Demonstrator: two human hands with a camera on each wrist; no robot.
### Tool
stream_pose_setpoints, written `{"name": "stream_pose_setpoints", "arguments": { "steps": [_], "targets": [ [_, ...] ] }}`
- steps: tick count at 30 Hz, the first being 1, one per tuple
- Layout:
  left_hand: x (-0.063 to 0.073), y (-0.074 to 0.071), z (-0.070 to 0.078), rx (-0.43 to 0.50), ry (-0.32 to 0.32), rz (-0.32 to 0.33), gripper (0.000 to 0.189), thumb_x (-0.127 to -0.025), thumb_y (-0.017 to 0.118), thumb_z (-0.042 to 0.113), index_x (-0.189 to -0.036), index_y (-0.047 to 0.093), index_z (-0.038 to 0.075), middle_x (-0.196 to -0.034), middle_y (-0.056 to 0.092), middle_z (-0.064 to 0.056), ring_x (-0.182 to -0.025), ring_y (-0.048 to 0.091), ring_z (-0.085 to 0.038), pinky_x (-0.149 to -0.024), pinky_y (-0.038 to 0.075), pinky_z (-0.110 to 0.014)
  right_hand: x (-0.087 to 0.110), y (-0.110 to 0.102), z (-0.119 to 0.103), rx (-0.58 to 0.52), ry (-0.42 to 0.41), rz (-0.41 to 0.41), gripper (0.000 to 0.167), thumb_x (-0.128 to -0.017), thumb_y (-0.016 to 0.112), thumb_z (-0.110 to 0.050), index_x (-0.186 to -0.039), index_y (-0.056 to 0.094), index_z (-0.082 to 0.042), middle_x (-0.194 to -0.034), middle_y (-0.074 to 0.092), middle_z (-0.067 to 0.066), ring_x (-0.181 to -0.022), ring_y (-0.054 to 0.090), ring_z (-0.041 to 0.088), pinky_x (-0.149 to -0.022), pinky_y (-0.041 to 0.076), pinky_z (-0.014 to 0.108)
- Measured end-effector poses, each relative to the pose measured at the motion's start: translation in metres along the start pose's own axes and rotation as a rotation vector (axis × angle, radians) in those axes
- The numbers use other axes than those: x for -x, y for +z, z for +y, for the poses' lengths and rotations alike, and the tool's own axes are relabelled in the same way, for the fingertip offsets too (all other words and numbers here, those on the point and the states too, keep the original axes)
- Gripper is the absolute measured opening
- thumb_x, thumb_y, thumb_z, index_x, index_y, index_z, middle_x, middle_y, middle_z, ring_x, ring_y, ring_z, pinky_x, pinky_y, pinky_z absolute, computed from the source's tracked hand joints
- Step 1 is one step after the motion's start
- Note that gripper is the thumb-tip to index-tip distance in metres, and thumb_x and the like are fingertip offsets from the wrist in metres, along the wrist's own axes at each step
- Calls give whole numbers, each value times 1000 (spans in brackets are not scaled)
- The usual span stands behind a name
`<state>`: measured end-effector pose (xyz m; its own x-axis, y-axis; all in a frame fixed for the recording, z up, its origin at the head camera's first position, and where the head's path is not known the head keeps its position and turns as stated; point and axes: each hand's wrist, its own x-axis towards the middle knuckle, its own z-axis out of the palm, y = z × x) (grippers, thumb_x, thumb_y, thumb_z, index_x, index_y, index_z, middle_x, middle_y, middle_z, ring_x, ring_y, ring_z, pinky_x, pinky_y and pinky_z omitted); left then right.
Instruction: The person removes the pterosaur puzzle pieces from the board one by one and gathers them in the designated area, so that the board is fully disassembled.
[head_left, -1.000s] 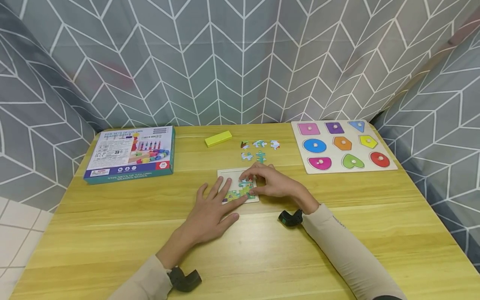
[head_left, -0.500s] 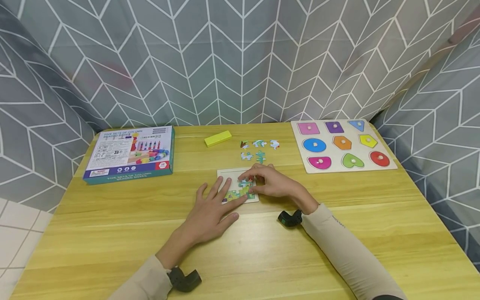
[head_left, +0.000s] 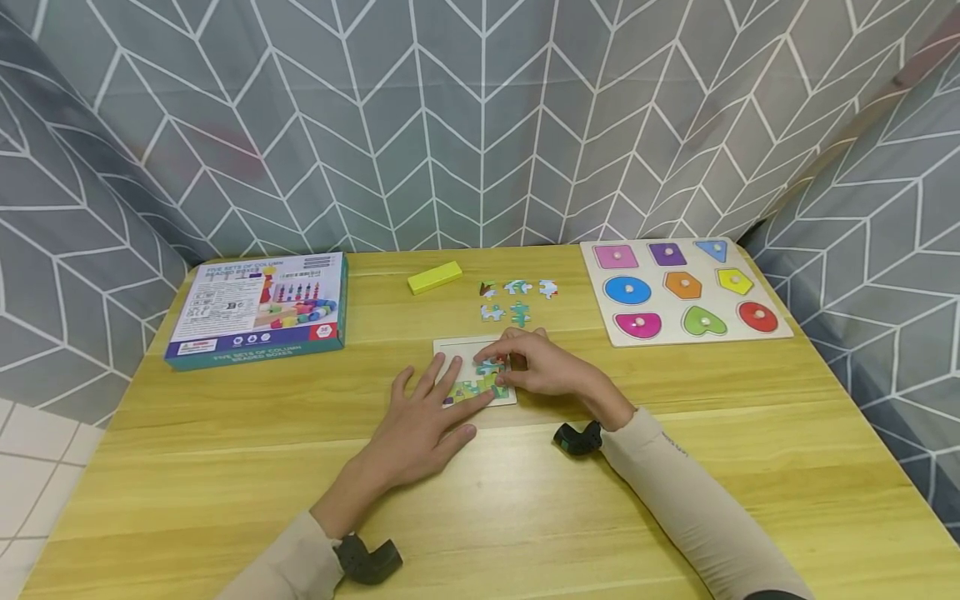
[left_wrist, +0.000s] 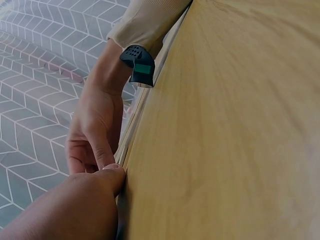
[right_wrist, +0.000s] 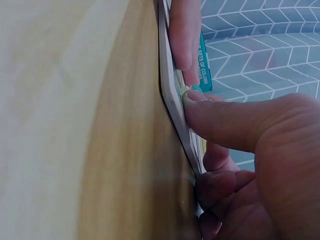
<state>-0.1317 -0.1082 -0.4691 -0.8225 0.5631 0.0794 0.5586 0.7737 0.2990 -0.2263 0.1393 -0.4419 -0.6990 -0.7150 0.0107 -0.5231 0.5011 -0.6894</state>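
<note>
A small jigsaw tray (head_left: pixel 457 348) lies on the table, its lower part covered with green puzzle pieces (head_left: pixel 467 389). My left hand (head_left: pixel 422 429) rests with fingers spread over the tray's left and lower part, one fingertip on the pieces. On the tray's right side my right hand (head_left: pixel 546 365) pinches a blue-green puzzle piece (head_left: pixel 489 367) between thumb and fingers. In the right wrist view, the right thumb (right_wrist: pixel 220 117) sits at the tray's edge (right_wrist: pixel 172 100). Most of that piece is hidden by the fingers.
Several loose puzzle pieces (head_left: pixel 519 313) lie behind the tray. A yellow block (head_left: pixel 435 277) is to their left. A boxed bead set (head_left: pixel 258 308) lies at the far left. A knobbed shape board (head_left: pixel 686 312) lies at the far right, before a grey patterned curtain (head_left: pixel 480 125).
Almost nothing differs. The right hand stays at the same piece with only slight finger movement, and the left hand keeps its place.
</note>
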Motion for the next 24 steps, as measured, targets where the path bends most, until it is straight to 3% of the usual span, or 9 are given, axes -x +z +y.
{"name": "stream_pose_setpoints", "arguments": {
  "steps": [11, 19, 24],
  "targets": [
    [0, -1, 0, 13, -1, -6, 47, -107, 39, 52, -153, 38, 48, -171, 19, -9, -161, 5, -34, -119, 8, -68, 1, -2, 0, 31, -25, -31, 39, -93, 74, -13, -132, 69, -19, -96, 67, -6, -82, 52, 12, -80, 25, 37],
    [0, 0, -1, 10, 3, -3, 47, -107, 39, 52, -153, 38, 49, -171, 19, -9, -161, 6, -33, -119, 8, -68, 0, -2, -3, 97, -34, -48, 41, -94, 73, -14, -135, 67, -15, -92, 61, -4, -78, 51, 9, -78, 25, 35],
    [0, 0, -1, 10, 2, -5, 47, -107, 39, 52, -153, 37, 49, -171, 18, -8, -161, 5, -33, -119, 8, -68, 1, -2, 0, 81, -40, -31, 41, -93, 74, -16, -134, 68, -15, -96, 58, -3, -82, 49, 10, -78, 25, 35]
  ]
}}
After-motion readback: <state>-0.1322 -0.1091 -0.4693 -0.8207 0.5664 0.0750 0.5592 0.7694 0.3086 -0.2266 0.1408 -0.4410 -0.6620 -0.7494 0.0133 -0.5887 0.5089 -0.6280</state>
